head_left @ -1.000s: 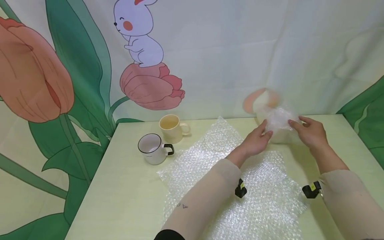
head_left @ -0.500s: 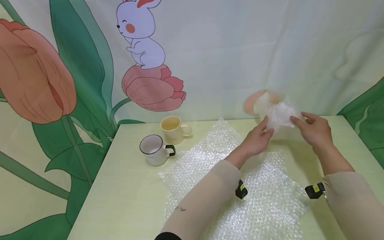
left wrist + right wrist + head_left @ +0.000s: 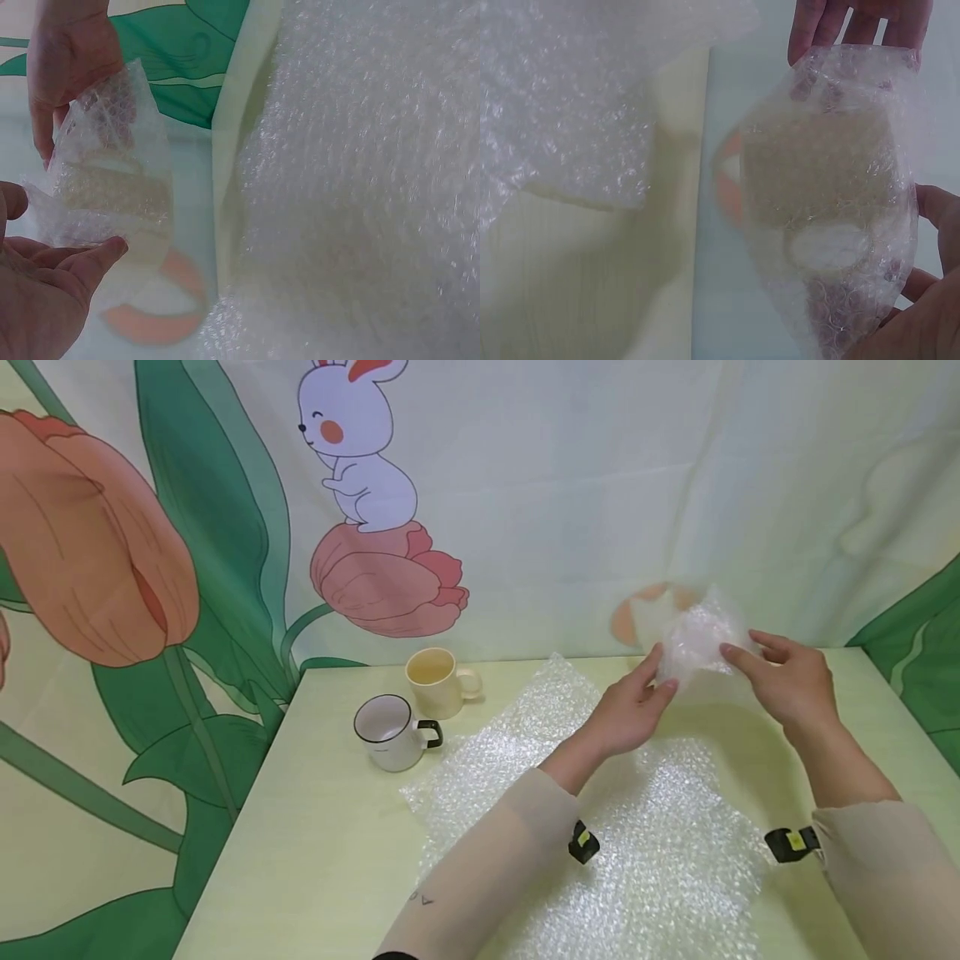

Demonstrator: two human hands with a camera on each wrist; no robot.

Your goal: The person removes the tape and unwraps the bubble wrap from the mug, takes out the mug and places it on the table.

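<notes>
Our left hand (image 3: 626, 710) and right hand (image 3: 798, 689) are half-closed, thumbs and fingers gripping a bubble-wrapped mug (image 3: 697, 639) raised over the table (image 3: 315, 860). We should keep its folds taut, pressing gently around the handle. Bubble wrap sheets (image 3: 667, 877) spread below; leftward stand a black-rimmed white mug (image 3: 393, 743) and cream mug (image 3: 438, 693); behind hangs a tulip-and-rabbit backdrop (image 3: 555, 510).

wrapped mug (image 3: 817, 169): beige beneath clear bubble pattern | back mug (image 3: 433, 689): pale yellow | front mug (image 3: 392, 743): white, black rim
</notes>
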